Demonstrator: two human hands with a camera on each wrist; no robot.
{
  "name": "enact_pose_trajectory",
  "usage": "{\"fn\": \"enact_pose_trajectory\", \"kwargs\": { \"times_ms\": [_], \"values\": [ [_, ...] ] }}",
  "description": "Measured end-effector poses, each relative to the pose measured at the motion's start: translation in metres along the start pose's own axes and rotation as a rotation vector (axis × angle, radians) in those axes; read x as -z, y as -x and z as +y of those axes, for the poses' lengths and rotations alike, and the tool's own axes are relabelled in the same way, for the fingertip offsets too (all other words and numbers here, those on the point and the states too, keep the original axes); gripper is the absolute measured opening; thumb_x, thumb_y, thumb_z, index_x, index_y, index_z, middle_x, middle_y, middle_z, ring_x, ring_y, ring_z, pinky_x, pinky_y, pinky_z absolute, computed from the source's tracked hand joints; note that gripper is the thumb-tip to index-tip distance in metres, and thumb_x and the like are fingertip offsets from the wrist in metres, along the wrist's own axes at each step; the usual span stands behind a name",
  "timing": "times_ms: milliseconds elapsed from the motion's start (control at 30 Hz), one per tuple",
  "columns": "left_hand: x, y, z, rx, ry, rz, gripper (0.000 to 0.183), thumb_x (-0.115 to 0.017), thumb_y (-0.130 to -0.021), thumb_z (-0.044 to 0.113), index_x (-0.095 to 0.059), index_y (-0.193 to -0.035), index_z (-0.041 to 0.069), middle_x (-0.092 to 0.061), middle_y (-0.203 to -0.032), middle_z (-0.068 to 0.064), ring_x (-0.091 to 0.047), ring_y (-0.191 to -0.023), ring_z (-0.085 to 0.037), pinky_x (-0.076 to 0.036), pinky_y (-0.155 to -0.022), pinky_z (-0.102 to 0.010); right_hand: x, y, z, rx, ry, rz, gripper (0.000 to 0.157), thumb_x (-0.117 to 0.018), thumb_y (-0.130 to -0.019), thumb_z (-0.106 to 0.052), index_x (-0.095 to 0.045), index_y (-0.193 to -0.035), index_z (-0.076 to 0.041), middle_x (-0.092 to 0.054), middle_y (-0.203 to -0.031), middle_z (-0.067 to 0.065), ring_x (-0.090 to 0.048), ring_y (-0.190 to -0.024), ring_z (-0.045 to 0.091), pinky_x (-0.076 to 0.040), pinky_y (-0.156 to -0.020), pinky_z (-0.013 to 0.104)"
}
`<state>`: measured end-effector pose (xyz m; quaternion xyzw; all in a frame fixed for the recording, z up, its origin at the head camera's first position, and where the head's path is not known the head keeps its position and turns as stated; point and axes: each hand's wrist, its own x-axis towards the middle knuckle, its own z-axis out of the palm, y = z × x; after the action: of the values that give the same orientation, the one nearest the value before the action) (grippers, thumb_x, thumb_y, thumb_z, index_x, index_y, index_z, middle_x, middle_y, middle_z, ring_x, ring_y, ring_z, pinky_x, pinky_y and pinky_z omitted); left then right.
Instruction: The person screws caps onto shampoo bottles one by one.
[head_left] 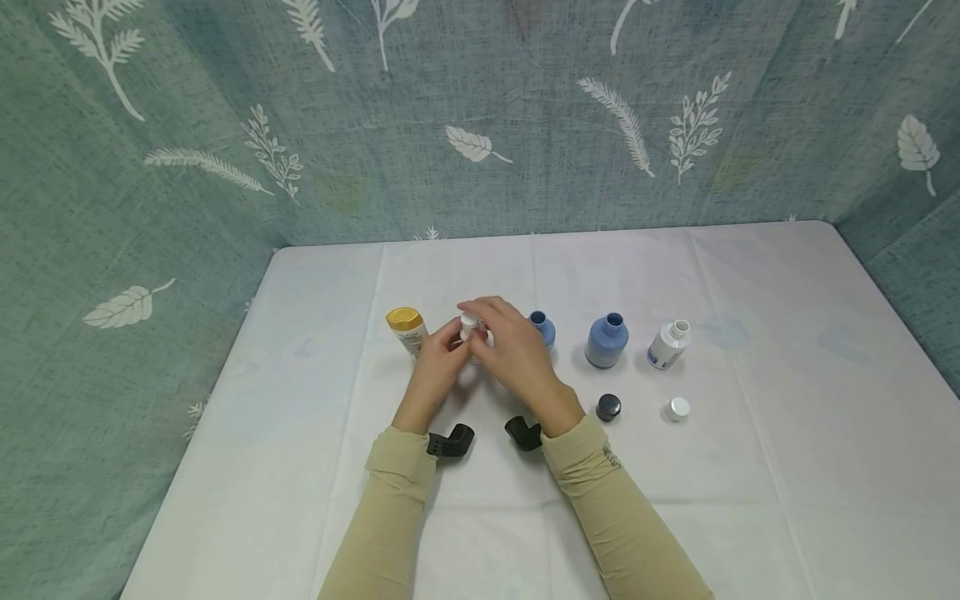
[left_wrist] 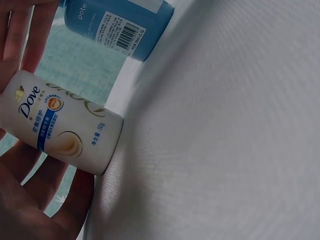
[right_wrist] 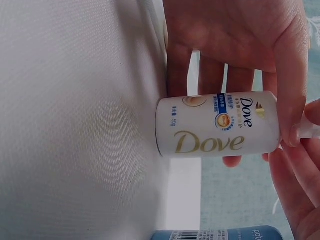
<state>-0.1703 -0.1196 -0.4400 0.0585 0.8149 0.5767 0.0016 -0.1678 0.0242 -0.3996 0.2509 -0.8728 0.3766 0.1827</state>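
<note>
A small white Dove bottle (right_wrist: pixel 215 125) stands upright on the table between my hands. My left hand (head_left: pixel 438 371) holds it, with the thumb across its shoulder and the fingers behind it. From the right, my right hand (head_left: pixel 517 350) pinches the white cap (head_left: pixel 469 319) at the bottle's top with its fingertips. Whether the cap is loose or seated on the neck I cannot tell. In the left wrist view the Dove label faces the camera, while fingers cover the bottle's upper end. Close by on the right stands a blue bottle (head_left: pixel 542 327), partly hidden by my right hand.
Left of my hands is a white bottle with a yellow cap (head_left: pixel 406 327). To the right stand an uncapped blue bottle (head_left: pixel 607 340) and an uncapped white bottle (head_left: pixel 667 346). A black cap (head_left: pixel 608 407) and a white cap (head_left: pixel 677 409) lie nearer the front.
</note>
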Motion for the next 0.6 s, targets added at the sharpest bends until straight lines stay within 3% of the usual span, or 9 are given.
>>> {"fn": "enact_pose_trajectory", "kwargs": {
  "times_ms": [267,367,467,600],
  "values": [
    [0.0,0.001,0.0,-0.011,0.005,0.0,0.034,-0.059,-0.085,0.037,-0.06,-0.114,0.02,-0.054,-0.121,0.003,-0.051,-0.109,-0.015,-0.043,-0.089,-0.034,0.0,0.0,0.001,0.008,0.015,0.0,0.037,-0.059,-0.079,-0.008,-0.059,-0.114,-0.016,-0.057,-0.109,-0.003,-0.051,-0.091,0.01,-0.042,-0.073,0.023],
    [0.002,0.004,0.013,0.002,0.018,-0.019,0.033,-0.058,-0.087,0.028,-0.058,-0.117,0.014,-0.051,-0.125,-0.002,-0.049,-0.112,-0.018,-0.041,-0.091,-0.036,-0.001,0.0,0.001,0.012,0.021,0.01,0.034,-0.06,-0.08,-0.009,-0.06,-0.113,-0.016,-0.057,-0.108,-0.003,-0.051,-0.091,0.01,-0.043,-0.072,0.023],
    [0.002,0.004,0.013,0.007,0.014,-0.028,0.032,-0.058,-0.087,0.024,-0.058,-0.117,0.013,-0.051,-0.126,-0.002,-0.048,-0.112,-0.018,-0.041,-0.092,-0.036,-0.002,0.0,0.001,0.01,0.032,0.024,0.03,-0.061,-0.081,-0.011,-0.062,-0.111,-0.016,-0.057,-0.107,-0.004,-0.052,-0.09,0.01,-0.043,-0.071,0.023],
    [0.0,0.0,0.001,-0.004,0.003,-0.012,0.031,-0.059,-0.086,0.025,-0.059,-0.116,0.017,-0.052,-0.123,0.002,-0.049,-0.111,-0.015,-0.041,-0.09,-0.035,-0.003,0.001,0.001,0.007,0.039,0.046,0.028,-0.063,-0.081,-0.014,-0.063,-0.109,-0.015,-0.056,-0.104,-0.003,-0.052,-0.085,0.009,-0.043,-0.067,0.022]
  ]
}}
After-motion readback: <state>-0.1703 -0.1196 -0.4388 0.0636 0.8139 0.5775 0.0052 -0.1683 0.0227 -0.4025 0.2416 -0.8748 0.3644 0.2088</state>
